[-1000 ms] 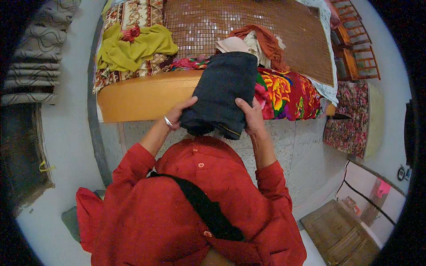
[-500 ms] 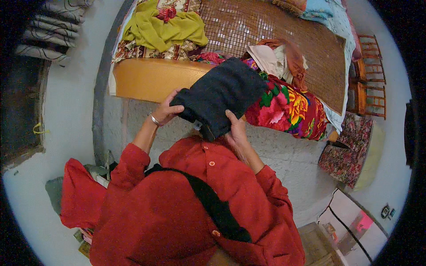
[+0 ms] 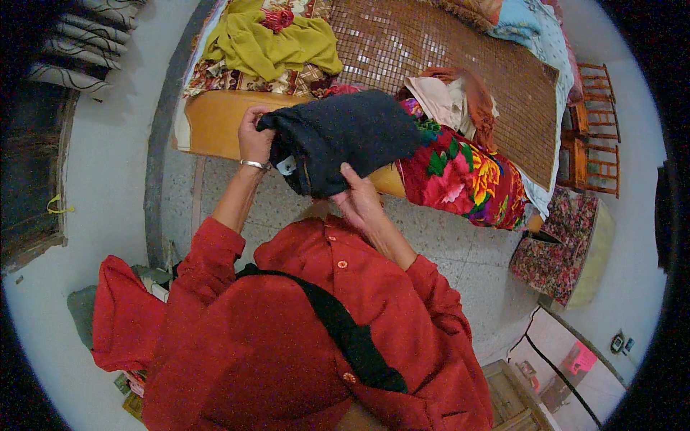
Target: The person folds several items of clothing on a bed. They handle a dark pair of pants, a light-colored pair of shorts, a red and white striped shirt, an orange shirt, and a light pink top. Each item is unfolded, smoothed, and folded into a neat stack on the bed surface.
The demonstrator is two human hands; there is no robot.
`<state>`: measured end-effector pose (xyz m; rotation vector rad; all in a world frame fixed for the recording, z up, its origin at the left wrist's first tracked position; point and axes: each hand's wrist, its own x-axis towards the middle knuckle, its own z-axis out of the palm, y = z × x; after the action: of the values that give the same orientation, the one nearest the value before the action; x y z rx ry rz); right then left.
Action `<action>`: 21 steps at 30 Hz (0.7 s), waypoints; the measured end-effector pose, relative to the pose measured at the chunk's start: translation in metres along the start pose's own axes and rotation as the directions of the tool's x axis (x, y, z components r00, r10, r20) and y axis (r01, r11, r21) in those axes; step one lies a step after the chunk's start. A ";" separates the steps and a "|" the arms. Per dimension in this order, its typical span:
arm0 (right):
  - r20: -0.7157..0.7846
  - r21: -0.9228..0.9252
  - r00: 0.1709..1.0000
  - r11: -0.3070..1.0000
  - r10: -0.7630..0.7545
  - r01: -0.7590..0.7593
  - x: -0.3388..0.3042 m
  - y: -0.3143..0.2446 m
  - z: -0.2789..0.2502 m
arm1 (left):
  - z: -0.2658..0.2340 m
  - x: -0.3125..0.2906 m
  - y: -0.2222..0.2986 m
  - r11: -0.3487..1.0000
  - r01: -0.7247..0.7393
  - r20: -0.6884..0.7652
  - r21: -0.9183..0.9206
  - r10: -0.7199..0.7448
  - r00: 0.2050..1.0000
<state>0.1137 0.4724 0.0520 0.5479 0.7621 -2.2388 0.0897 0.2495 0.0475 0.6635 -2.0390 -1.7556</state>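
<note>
A folded dark garment [image 3: 345, 136] is held up in front of me over the wooden bed edge [image 3: 208, 122]. My left hand [image 3: 253, 138], with a silver bangle at the wrist, grips its left end. From below, my right hand [image 3: 359, 202] holds its lower right side, thumb on the cloth. Behind the garment lie a bright floral red cloth [image 3: 463, 176] and a pile of beige and rust clothes [image 3: 453, 100] on the bed. I wear a red long-sleeved shirt with a black strap across the chest.
An olive-yellow garment [image 3: 269, 43] lies on a patterned cloth at the bed's far left. A brown woven mat [image 3: 445, 43] covers the bed. Wooden chairs [image 3: 593, 136] and a floral cushion [image 3: 564, 248] stand at the right. A red cloth [image 3: 122, 316] hangs at my left.
The dark garment has been lifted and turned more sideways. My left hand has shifted to grip its left end, and my right hand now supports it from below.
</note>
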 end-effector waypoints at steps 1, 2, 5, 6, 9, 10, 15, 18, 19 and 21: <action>-0.033 -0.005 0.999 0.999 0.043 -0.043 0.009 0.009 -0.008 | -0.006 0.002 -0.015 0.997 0.039 -0.063 0.067 -0.034 0.997; -0.063 -0.009 0.994 0.996 0.087 -0.087 0.022 0.021 -0.022 | -0.019 0.004 -0.036 0.938 0.299 0.077 -0.177 -0.290 0.954; -0.068 0.073 0.990 0.990 0.122 -0.117 0.026 0.025 -0.019 | -0.037 -0.017 -0.029 0.741 0.595 0.339 -0.311 -0.498 0.798; -0.047 0.111 0.991 0.987 0.126 -0.120 0.024 0.025 -0.015 | -0.039 -0.027 -0.014 0.698 0.648 0.389 -0.304 -0.530 0.753; -0.050 0.119 0.991 0.986 0.125 -0.118 0.028 0.027 -0.004 | -0.032 -0.048 0.019 0.602 0.732 0.510 -0.320 -0.542 0.668; -0.052 0.080 0.990 0.989 0.132 -0.128 0.028 0.029 0.001 | -0.031 -0.052 0.011 0.595 0.722 0.536 -0.353 -0.504 0.678; -0.114 -0.135 0.983 0.978 0.144 -0.159 0.030 0.041 0.014 | -0.008 -0.062 0.033 0.858 0.448 0.266 -0.251 -0.383 0.884; -0.121 -0.398 0.942 0.854 0.313 -0.335 0.028 0.037 0.011 | -0.010 -0.051 0.008 0.861 0.458 0.191 -0.220 -0.423 0.886; 0.026 -0.627 0.964 0.755 0.265 -0.191 0.023 0.035 0.011 | -0.013 -0.048 -0.007 0.863 0.454 0.190 -0.222 -0.418 0.888; 0.322 -0.886 0.906 0.425 0.274 0.186 0.002 0.020 0.025 | -0.018 -0.044 -0.024 0.919 0.348 0.174 -0.187 -0.318 0.932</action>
<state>0.1225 0.4431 0.0623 -0.4680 1.5150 -1.4211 0.1382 0.2576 0.0282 0.8820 -1.8657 -2.2387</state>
